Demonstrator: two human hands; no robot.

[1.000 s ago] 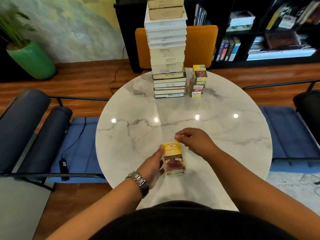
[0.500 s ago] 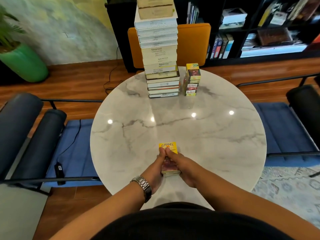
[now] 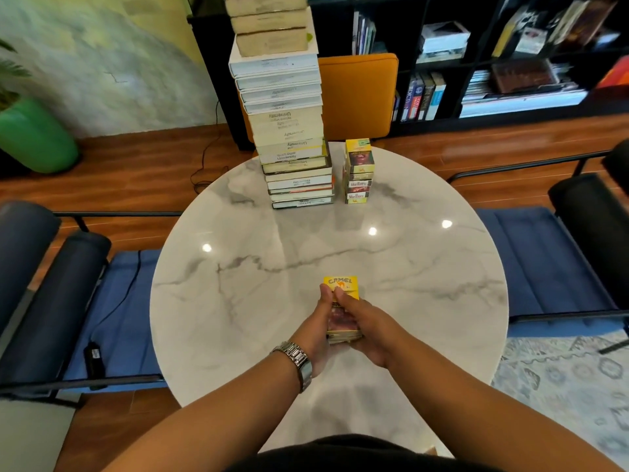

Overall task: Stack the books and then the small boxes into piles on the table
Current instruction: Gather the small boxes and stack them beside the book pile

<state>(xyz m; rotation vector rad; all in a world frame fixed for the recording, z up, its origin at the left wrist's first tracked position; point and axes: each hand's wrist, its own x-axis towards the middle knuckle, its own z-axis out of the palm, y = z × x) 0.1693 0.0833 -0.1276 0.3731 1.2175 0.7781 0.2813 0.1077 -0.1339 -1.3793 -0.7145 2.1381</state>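
Both hands had closed on the yellow box [image 3: 341,287] near the counter's [image 3: 238,318] front edge: a second earlier the left hand [image 3: 316,330] only touched its side and the right hand [image 3: 367,330] hovered above it. Now each clasped one side, thumbs meeting on top (the box looked to sit on at least one more). The book pile [image 3: 292,131] and box pile [image 3: 358,172] stood side by side at the far edge, so this was probably the last carry.

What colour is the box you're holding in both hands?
Yellow, with a darker reddish picture lower down on the box; the head view shows it.
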